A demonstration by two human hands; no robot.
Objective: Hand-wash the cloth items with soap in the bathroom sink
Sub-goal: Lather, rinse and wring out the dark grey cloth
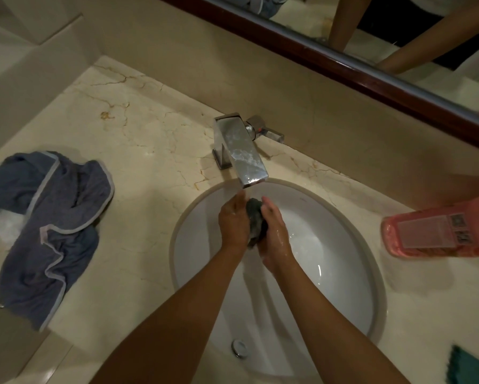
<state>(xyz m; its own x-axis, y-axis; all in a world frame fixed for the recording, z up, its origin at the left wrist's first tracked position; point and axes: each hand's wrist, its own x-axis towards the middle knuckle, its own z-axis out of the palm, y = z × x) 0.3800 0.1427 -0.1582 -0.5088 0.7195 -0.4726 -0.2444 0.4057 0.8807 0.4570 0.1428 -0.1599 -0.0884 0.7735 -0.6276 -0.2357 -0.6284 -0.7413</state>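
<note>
grey wadded cloth sits pressed between left hand and right hand, fingers held together, under the tap at the sink rim's twelve o'clock. blue garment lies at nine o'clock, pink bottle at three, bare white bowl towards six

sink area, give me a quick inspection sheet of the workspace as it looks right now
surface: beige marble counter with a white oval sink set in it
job's things: small dark wet cloth pressed between both hands under the faucet; pink soap bottle lying on its side, right of the sink
clutter: blue-grey garment crumpled on the counter at left; teal cloth at the lower right edge
hands: left hand flat against the cloth; right hand curled round it, wet
cables: nothing seen
surroundings: mirror with a dark wood frame above the backsplash
</note>
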